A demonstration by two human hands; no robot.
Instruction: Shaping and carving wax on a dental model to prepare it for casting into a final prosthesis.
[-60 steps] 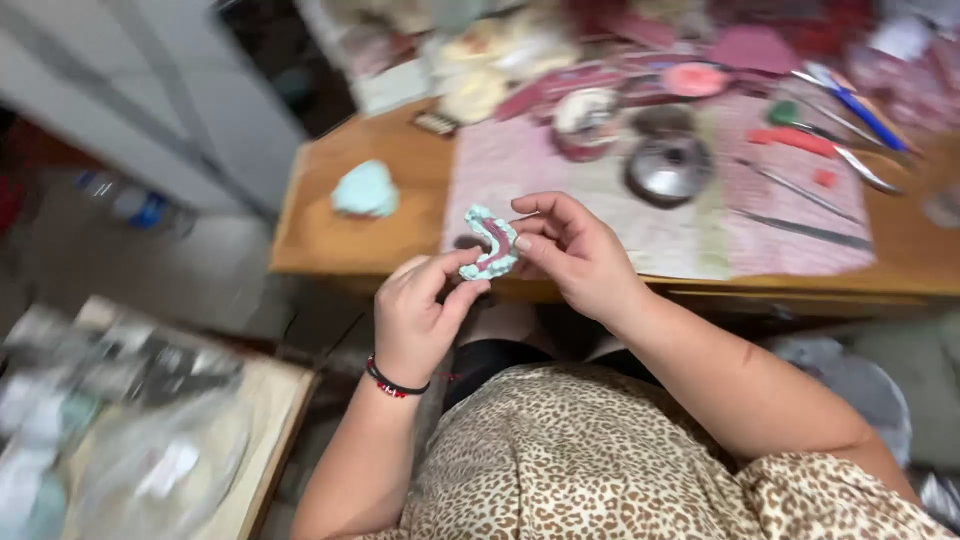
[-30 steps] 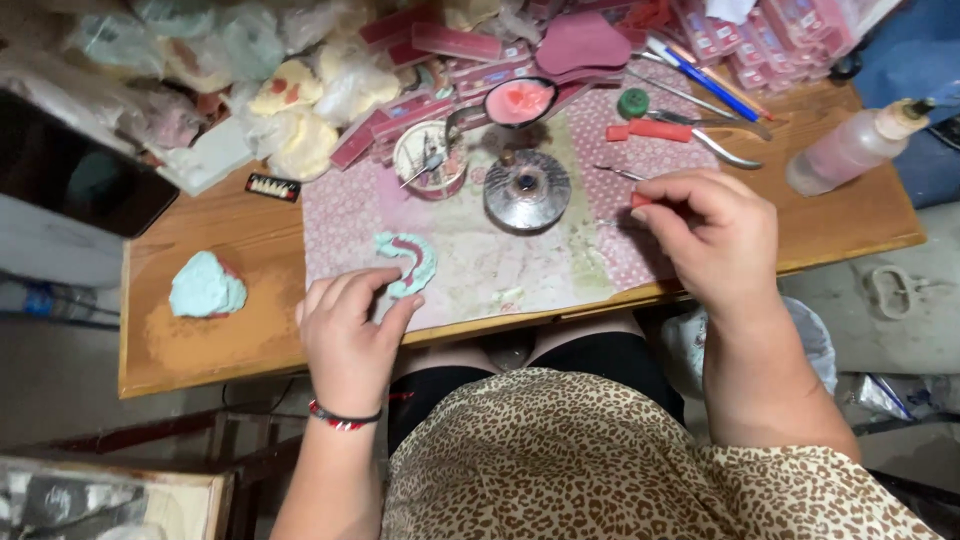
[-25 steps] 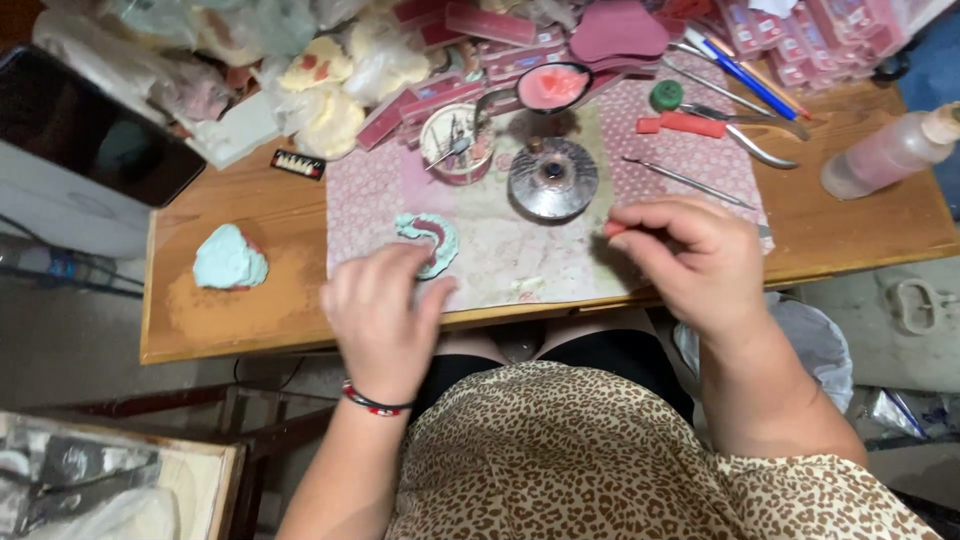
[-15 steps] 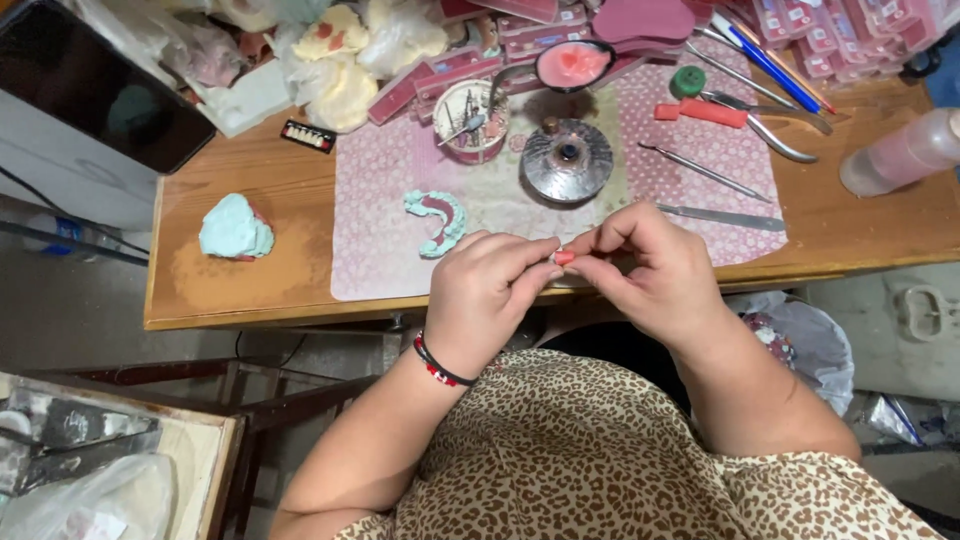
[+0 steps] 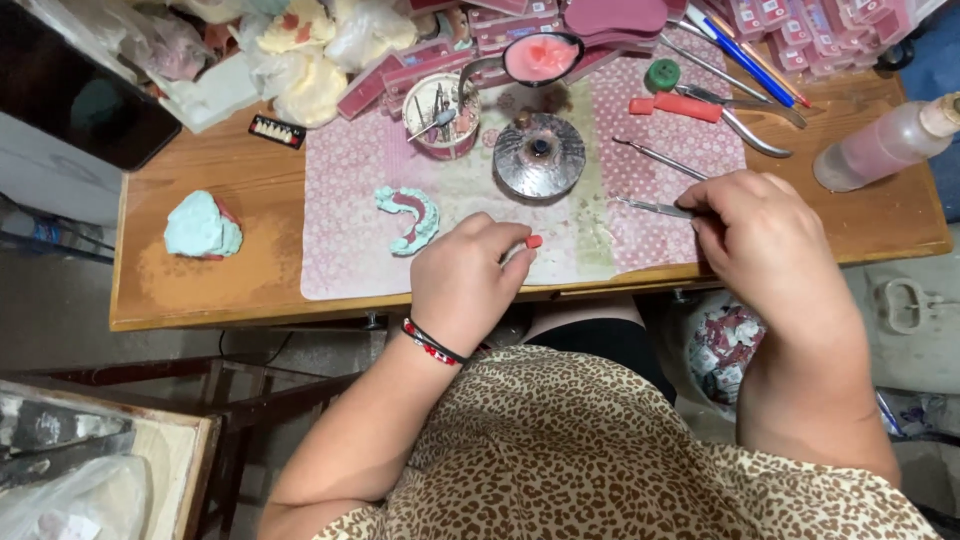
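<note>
A small pink wax piece (image 5: 534,241) is pinched in the left hand (image 5: 470,275) fingers above the table (image 5: 250,190), while a thin metal tool (image 5: 655,207) is gripped by the right hand (image 5: 765,240), best kept steady.

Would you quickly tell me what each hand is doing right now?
Left hand: closed, pinching a small pink wax piece.
Right hand: closed on a thin metal tool lying on the mat.

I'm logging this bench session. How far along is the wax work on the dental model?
Done: the teal horseshoe model lies on the pink mat, pink wax already along its arch. In hand: the left hand pinches a small pink wax bit; the right hand grasps a metal instrument. Left: that bit remains unattached.
</note>
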